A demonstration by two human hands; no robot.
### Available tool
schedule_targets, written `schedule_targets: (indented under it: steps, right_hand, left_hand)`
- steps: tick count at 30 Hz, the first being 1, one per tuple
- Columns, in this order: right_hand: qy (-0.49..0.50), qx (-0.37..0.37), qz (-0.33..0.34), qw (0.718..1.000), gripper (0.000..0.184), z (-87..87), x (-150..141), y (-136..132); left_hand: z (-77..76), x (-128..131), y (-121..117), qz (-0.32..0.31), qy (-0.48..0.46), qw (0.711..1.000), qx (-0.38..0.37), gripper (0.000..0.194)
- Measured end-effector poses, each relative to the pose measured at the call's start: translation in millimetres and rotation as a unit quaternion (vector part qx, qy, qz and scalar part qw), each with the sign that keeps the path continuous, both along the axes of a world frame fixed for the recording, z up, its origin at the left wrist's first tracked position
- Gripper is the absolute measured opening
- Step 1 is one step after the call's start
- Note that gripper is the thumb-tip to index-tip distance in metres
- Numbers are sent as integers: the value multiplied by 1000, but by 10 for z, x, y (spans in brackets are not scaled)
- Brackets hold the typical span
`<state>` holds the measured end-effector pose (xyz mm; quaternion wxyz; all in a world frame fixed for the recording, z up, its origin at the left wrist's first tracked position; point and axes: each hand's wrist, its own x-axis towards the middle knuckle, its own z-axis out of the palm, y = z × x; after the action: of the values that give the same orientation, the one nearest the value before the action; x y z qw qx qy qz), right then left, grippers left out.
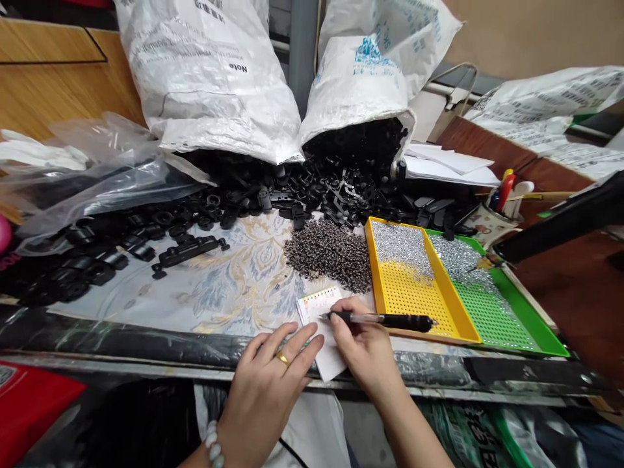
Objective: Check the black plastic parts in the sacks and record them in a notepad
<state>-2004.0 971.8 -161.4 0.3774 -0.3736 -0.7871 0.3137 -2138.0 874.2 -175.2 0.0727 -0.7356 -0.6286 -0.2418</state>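
Black pen (385, 319) (level) over white notepad (325, 338)

A long table (146, 338) with a pale floral cloth stands before a tan wall (526, 32), with wood panelling (53, 71) behind the table's left end, a grey post (302, 45) behind its middle and a dark wooden desk (575, 286) to its right.

Single head-worn view, forward and down, close over the table (234, 286) edge.
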Motion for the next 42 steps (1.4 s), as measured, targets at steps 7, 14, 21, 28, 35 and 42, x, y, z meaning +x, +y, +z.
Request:
schedule_targets:
  steps: [7,14,21,28,35,42]
  right_hand:
    - [-2,53,38,998,11,-24,-33,-3]
    - [-20,84,44,995,11,-21,-63,9]
    - [-30,92,28,995,12,-5,-75,-12]
    - [-18,97,11,995,12,-17,-64,1]
    - [-21,99,20,995,11,-18,-67,-1]
    - [-25,103,6,994,11,-21,-64,11]
  left_hand:
    - [24,5,13,0,9,1000,22,38]
    - [40,13,20,2,-13,1000,19,33]
    - [47,15,13,5,-2,1000,22,33]
    - [29,6,19,-2,-18,1000,14,37]
    - [18,1,7,-4,-30,999,14,35]
    - [31,-5,8,-8,-21,1000,13,36]
